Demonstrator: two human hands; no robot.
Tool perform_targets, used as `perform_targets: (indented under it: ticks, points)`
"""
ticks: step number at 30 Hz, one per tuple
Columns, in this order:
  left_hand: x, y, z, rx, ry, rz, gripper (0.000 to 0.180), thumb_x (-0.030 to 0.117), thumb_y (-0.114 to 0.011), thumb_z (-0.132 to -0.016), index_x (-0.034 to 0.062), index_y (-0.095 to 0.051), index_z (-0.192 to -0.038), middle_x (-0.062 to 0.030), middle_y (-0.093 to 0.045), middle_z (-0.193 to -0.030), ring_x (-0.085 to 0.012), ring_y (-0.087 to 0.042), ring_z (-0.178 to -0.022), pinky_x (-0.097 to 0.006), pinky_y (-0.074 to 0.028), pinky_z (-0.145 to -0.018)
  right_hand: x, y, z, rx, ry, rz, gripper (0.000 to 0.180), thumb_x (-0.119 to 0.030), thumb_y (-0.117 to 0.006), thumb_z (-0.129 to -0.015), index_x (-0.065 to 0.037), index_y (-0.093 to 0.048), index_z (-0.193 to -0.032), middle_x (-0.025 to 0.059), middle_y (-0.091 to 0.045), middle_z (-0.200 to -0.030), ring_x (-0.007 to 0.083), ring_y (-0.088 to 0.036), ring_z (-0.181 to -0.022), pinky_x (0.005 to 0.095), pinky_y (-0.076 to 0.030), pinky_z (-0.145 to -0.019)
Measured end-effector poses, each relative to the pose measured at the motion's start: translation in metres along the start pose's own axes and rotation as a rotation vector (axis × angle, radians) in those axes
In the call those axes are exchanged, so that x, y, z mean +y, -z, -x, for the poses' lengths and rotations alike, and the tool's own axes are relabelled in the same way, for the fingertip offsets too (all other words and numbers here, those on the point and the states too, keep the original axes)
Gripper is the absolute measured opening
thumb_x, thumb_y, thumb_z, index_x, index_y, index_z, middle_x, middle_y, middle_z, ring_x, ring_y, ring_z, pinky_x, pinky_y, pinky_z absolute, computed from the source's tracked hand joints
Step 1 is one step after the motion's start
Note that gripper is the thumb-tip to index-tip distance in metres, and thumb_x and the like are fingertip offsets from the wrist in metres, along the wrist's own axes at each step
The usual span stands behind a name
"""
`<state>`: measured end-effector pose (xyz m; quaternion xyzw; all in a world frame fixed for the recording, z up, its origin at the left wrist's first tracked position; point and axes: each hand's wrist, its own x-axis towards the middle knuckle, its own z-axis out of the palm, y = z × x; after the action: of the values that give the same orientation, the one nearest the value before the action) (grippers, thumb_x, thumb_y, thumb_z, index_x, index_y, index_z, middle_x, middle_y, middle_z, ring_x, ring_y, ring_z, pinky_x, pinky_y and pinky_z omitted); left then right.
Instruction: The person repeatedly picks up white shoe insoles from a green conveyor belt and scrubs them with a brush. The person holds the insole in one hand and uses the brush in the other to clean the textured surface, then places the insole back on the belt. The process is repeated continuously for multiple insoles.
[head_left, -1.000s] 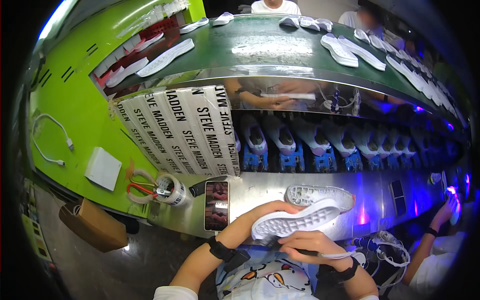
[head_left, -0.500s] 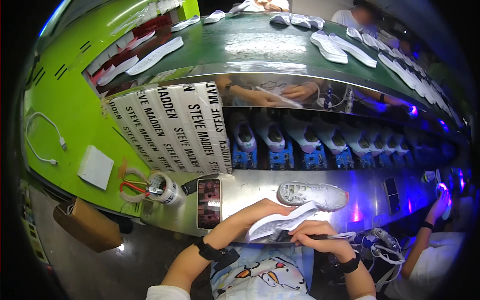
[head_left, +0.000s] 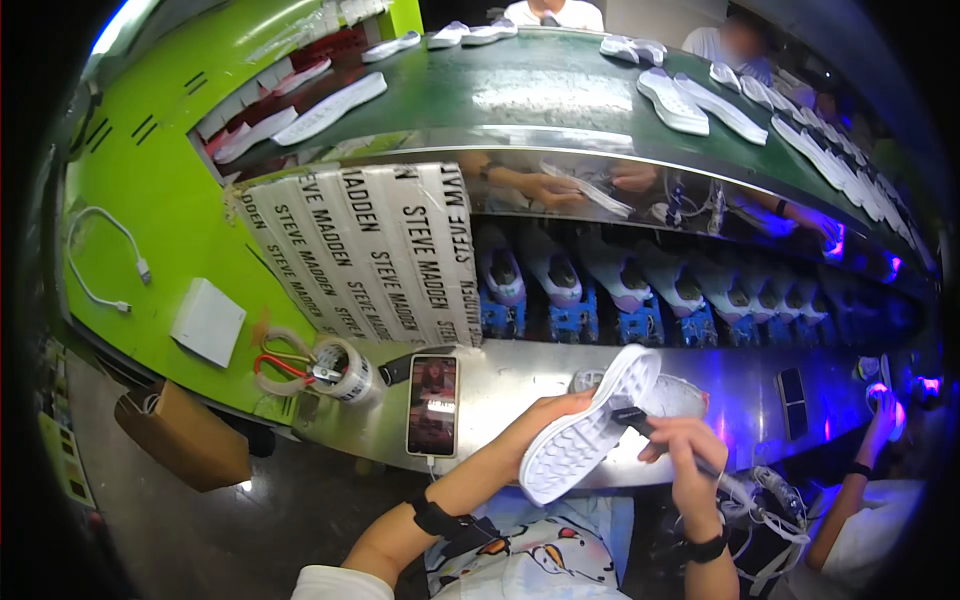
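White sole (head_left: 578, 440) now tips steeply at 5 o'clock in view, left hand (head_left: 555, 410) fingers closed on its edge, right hand (head_left: 690, 450) fingers curled round dark brush (head_left: 632, 418) at sole's 3 o'clock rim, contact unclear, so brushing seems shifted there.

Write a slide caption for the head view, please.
Left hand holds a white sole, right hand a dark-tipped tool at its edge.

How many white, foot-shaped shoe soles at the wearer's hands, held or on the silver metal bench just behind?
2: one white, patterned sole tilted in the left hand; another pale sole lying on the silver metal bench behind it, partly covered. More could be hidden.
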<state>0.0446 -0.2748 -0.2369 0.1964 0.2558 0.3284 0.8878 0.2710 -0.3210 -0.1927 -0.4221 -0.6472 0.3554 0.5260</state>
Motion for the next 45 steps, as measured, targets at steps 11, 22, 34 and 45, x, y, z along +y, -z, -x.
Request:
perform_targets:
  ticks: [11, 22, 34, 45]
  points:
    - [0.219, -0.103, -0.017, -0.369, -0.695, 0.012, 0.054, 0.024, -0.039, -0.096, -0.0043, -0.025, -0.14, -0.0289, -0.033, -0.14, -0.0386, -0.037, -0.13, -0.048, -0.038, -0.106, -0.034, -0.003, 0.009, 0.339, -0.068, -0.502, 0.021, -0.014, -0.058, -0.089, 0.0, -0.056, -0.104, 0.0212, -0.056, -0.112, 0.021, -0.062, -0.077, 0.0305, -0.054, -0.063]
    - [0.251, -0.209, -0.237, 0.205, -0.906, -2.293, 0.056, 0.037, -0.049, -0.09, 0.0002, -0.044, -0.132, -0.0241, -0.048, -0.131, -0.0354, -0.044, -0.125, -0.045, -0.036, -0.102, 0.006, 0.03, 0.026, 0.528, -0.448, -0.609, 0.027, 0.001, -0.058, -0.085, 0.003, -0.053, -0.111, 0.0109, -0.062, -0.093, 0.015, -0.062, -0.073, 0.0241, -0.051, -0.062]
    - [0.332, -0.171, -0.211, 0.647, -0.564, -1.735, 0.051, 0.031, -0.069, -0.076, -0.0018, -0.059, -0.114, -0.0171, -0.061, -0.108, -0.0302, -0.062, -0.094, -0.043, -0.053, -0.076, 0.009, 0.036, 0.027, 0.528, -0.541, -0.641, 0.029, -0.001, -0.061, -0.083, 0.004, -0.054, -0.11, 0.0095, -0.061, -0.086, 0.0157, -0.059, -0.065, 0.0245, -0.048, -0.059]
    - [0.16, -0.092, 0.006, -0.027, -0.618, -0.379, 0.042, 0.019, -0.061, -0.078, -0.0041, -0.054, -0.113, -0.0166, -0.066, -0.092, -0.0225, -0.068, -0.074, -0.034, -0.058, -0.065, -0.006, 0.012, 0.026, 0.452, -0.416, -0.622, 0.025, 0.001, -0.062, -0.077, 0.006, -0.057, -0.101, 0.0127, -0.063, -0.085, 0.0167, -0.058, -0.062, 0.0264, -0.048, -0.061]
